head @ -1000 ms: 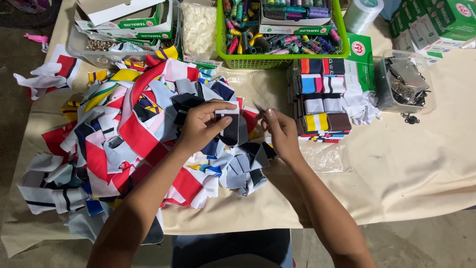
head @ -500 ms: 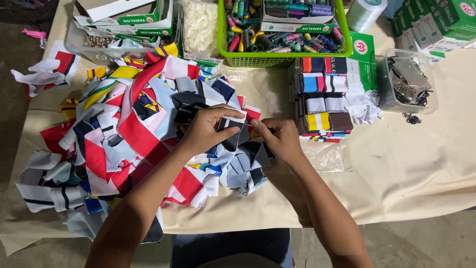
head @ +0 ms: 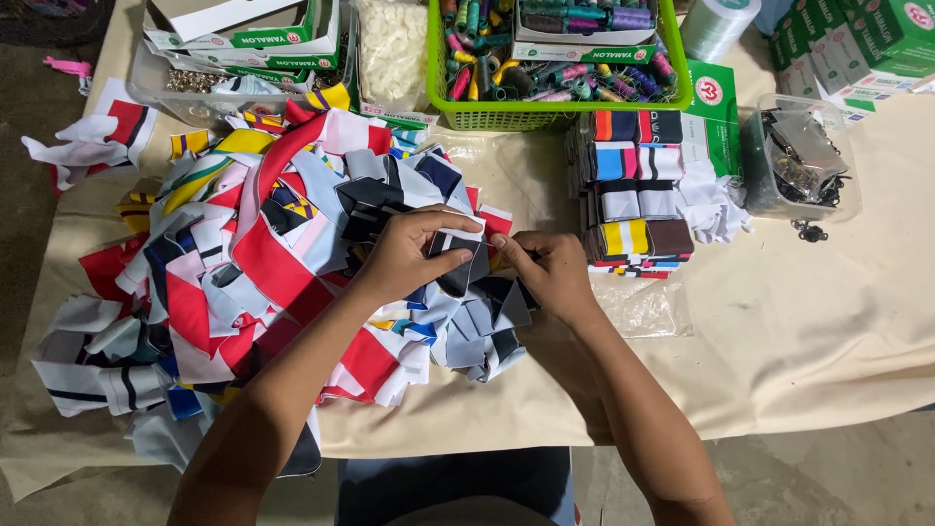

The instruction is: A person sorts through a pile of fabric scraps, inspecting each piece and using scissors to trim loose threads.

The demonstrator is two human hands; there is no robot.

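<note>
Head-camera view looked straight down on a table (head: 838, 331) draped in a beige cloth, which filled most of the frame. Over its left half sprawled a big loose heap of fabric pieces (head: 243, 282) in red, white, navy, grey and yellow, many of them striped. At the far edge stood a green plastic basket (head: 555, 115) packed with thread spools of many colours, and to its left lay open white-and-green cardboard boxes (head: 243, 29) and a clear bag of small white bits (head: 392, 49). Right of the heap, just below the basket, rose a neat stack of folded striped pieces (head: 638, 195), with a crumpled white cloth (head: 716, 209) touching its right side. Further right sat a clear plastic tub of dark metal parts (head: 799, 161), and an empty clear plastic bag (head: 648, 307) lay flat below the stack.

Both forearms reached in from the bottom edge and met at the right rim of the heap. The left hand (head: 409, 258) was curled, thumb and fingers pinched on a small black-and-white fabric piece (head: 458, 255) held just above the pile. The right hand (head: 550, 273) sat close beside it, its fingers bent and closed on the right edge of the same piece, so the cloth lay between the two hands near the middle of the table.
</note>
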